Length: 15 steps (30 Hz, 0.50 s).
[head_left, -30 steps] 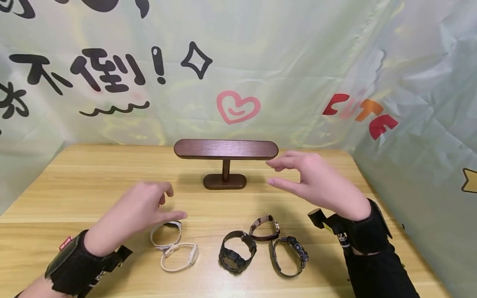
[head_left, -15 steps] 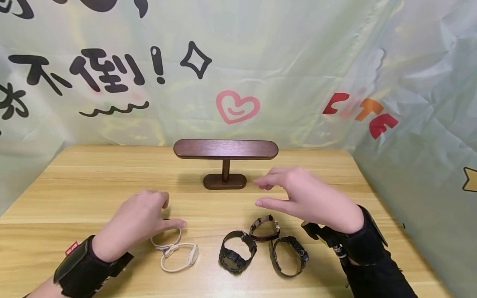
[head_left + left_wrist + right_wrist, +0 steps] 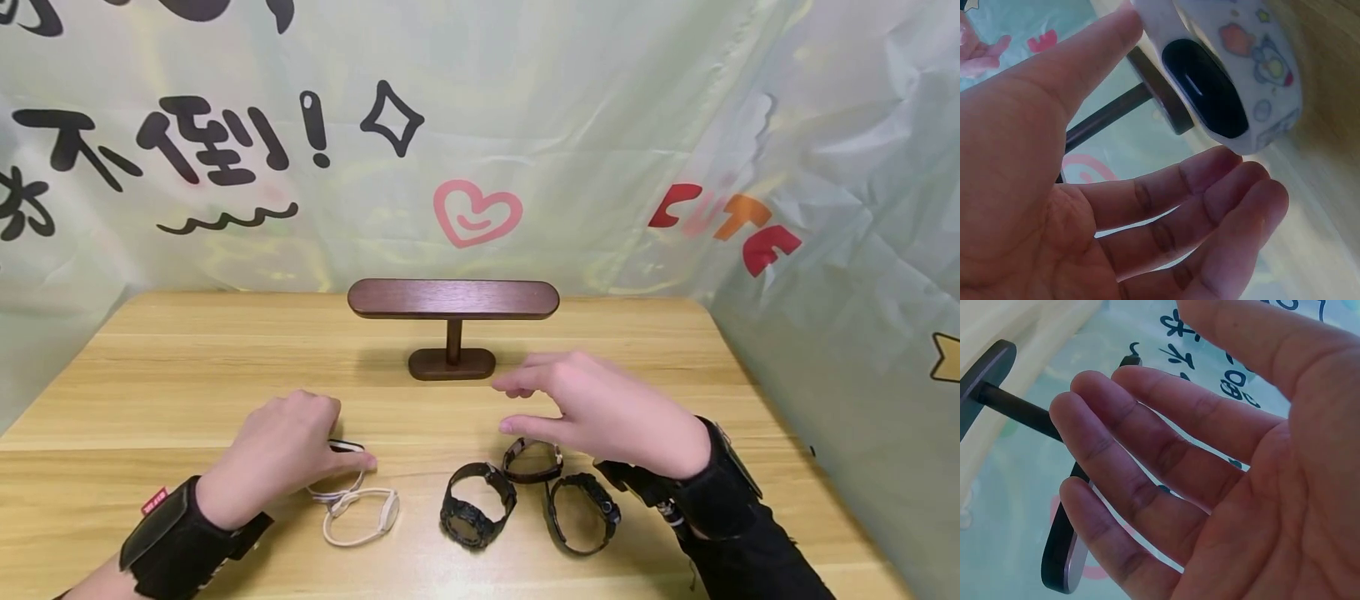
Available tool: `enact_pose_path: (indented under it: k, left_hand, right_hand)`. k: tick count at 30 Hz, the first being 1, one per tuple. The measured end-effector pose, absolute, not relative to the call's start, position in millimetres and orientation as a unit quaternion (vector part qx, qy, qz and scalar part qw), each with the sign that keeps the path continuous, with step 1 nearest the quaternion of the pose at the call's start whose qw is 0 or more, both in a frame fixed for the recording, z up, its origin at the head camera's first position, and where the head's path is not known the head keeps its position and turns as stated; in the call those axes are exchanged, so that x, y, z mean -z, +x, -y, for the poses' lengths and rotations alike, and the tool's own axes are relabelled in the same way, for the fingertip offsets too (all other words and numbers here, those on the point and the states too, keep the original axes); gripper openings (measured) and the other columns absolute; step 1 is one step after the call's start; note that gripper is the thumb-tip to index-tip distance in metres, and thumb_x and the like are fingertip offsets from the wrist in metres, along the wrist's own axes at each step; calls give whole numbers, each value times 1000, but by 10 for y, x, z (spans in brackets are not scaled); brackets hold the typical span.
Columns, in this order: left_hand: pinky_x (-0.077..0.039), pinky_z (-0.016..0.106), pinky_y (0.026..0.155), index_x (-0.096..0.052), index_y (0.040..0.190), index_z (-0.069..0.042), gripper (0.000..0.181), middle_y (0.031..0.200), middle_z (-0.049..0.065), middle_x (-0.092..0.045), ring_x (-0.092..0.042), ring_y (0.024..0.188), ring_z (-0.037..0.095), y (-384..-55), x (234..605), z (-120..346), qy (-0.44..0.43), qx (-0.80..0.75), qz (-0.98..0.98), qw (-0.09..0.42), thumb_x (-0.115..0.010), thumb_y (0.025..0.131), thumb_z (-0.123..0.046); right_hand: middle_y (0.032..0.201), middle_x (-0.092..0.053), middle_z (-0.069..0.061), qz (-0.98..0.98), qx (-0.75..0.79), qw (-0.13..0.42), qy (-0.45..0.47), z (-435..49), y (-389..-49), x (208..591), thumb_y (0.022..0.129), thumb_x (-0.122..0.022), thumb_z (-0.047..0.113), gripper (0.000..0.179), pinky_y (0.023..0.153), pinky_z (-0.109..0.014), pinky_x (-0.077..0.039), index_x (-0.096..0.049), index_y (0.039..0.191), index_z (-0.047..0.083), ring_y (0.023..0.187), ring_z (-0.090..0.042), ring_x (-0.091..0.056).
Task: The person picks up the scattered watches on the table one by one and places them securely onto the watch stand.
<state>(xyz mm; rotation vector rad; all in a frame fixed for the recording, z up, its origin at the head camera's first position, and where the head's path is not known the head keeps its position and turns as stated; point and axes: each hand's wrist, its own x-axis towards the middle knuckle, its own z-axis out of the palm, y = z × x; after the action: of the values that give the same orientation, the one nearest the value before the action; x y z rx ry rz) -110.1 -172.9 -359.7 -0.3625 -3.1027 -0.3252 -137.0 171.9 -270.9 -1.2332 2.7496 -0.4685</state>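
My left hand (image 3: 288,442) is at a white smart band (image 3: 1266,69) with a black screen and cartoon prints, lying on its side on the table. In the left wrist view the thumb lies at one edge of the band and the curled fingertips at its other end, pinching it lightly. A second white watch (image 3: 388,512) lies beside it. My right hand (image 3: 581,408) hovers with relaxed, parted fingers and holds nothing. Below it are a brown-strapped bracelet-like watch (image 3: 531,477), a black watch (image 3: 467,525) and another dark watch (image 3: 600,500).
A dark brown wooden T-shaped display stand (image 3: 453,300) stands at the middle back of the wooden table (image 3: 210,350). Behind and to the right hangs a pale printed cloth (image 3: 600,125) with lettering and a heart.
My left hand has lowered onto the white band, whose screen end has tilted slightly. My right hand has moved down and left, closer over the watches. The stand stays put.
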Motion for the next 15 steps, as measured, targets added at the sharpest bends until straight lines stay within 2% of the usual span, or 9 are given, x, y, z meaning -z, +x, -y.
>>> enact_pose_path:
  k: [8, 15]
  left_hand:
    - [-34, 31, 47, -51, 61, -21, 59, 60, -6, -49, -47, 56, 15, -1101, 3597, 1716, -112, 111, 987, -15, -92, 73, -61]
    - [-33, 30, 48, -50, 60, -22, 55, 60, -7, -48, -46, 55, 13, -1103, 3607, 1713, -124, 117, 985, -5, -92, 74, -54]
  right_hand:
    - [130, -76, 0, -893, 149, 49, -421, -1640, -1339, 2767, 103, -73, 40, 42, 101, -36, -62, -75, 134, 11, 119, -14, -73]
    - [130, -77, -2, -886, 143, 52, -438, -1603, -1329, 2810, 105, -70, 38, 39, 98, -36, -63, -76, 132, 10, 116, -15, -75]
